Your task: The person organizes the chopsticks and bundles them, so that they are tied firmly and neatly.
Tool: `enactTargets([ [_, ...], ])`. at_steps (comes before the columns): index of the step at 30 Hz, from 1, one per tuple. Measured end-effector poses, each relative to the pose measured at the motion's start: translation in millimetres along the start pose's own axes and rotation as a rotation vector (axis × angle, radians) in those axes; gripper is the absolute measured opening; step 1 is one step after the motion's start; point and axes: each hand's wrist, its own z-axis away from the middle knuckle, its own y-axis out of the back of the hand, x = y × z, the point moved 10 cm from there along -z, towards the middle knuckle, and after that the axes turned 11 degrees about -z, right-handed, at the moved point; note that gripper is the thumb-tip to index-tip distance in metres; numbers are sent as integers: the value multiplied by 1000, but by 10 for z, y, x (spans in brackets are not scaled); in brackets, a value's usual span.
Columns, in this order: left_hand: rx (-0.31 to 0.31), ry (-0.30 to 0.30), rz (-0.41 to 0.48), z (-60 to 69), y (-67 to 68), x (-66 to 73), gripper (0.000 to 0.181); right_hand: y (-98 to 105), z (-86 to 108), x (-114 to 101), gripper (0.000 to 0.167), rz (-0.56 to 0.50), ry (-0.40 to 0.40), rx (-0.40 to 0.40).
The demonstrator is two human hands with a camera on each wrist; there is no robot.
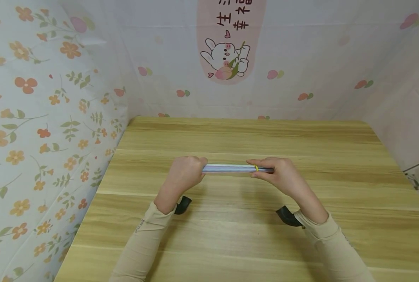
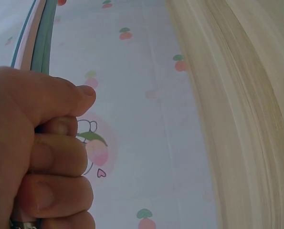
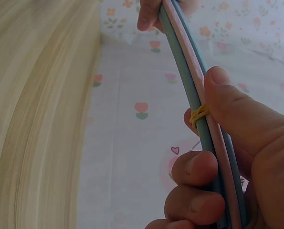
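A bundle of pink and blue-green pencils (image 1: 227, 168) is held level above the table, spanning both hands. My left hand (image 1: 185, 174) grips its left end, fingers curled round it with the thumb along the top. At the right end, my right hand (image 1: 281, 174) holds the pencils between thumb and curled fingers. A yellow rubber band (image 3: 199, 113) is wound round the bundle beside the right thumb and index finger. In the left wrist view a bit of shiny metal (image 2: 25, 224) shows below the left fist. Both ends of the bundle are mostly hidden by the hands.
Beneath the hands lies a wood-grain table (image 1: 230, 243). A flowered cloth (image 1: 36, 117) hangs along its left side, and a pale printed cloth (image 1: 301, 51) stands behind its far edge. Dark curved pieces (image 1: 288, 216) project from the wrists under the sleeves.
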Motion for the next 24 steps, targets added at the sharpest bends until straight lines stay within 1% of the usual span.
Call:
enactTargets([
  [6,3,2,-2,-2,4,-5,25,2,9,27,46,3,-15,-12],
  [11,-3,0,-6,-7,4,-13,23,7,2,52,41,-16,-17,-27],
  [17,-1,-6,-12,-6,10,-22,22,11,5,50,37,1,-16,-56],
  [20,6,-6,-17,-4,16,-23,22,22,8,53,31,12,-26,-57],
  [24,15,-7,-24,-4,23,-19,23,37,12,54,19,30,-37,-49],
])
